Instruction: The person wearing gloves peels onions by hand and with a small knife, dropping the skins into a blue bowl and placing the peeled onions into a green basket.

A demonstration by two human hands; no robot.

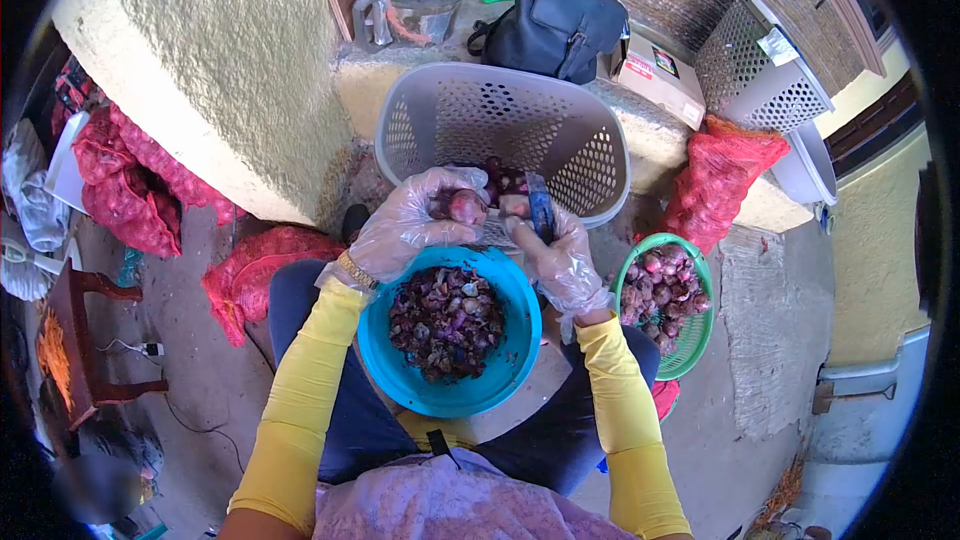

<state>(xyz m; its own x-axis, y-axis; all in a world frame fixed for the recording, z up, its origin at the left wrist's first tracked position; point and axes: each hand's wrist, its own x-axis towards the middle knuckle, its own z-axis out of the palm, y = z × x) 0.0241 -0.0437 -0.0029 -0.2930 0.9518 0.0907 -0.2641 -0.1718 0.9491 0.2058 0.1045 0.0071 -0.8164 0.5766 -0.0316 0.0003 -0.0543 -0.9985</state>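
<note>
My left hand (pixel 415 220), in a clear plastic glove, is closed around a red onion (pixel 467 207). My right hand (pixel 562 258), gloved the same way, grips a blue-handled knife (pixel 541 212); its blade is mostly hidden near the onion. Both hands are above the far rim of a blue basin (pixel 525 340), which holds a heap of dark onion skins and scraps (pixel 447 325). Just beyond them stands a large grey perforated basket (pixel 450 105) with several red onions (pixel 505 180) inside, partly covered by my hands.
At right, a green basket (pixel 690 352) holds many onions, near a red mesh sack (pixel 715 180). More red sacks (pixel 265 270) lie at left. A black backpack (pixel 560 20) and a box (pixel 658 80) sit on the ledge. A wooden stool (pixel 85 340) lies far left.
</note>
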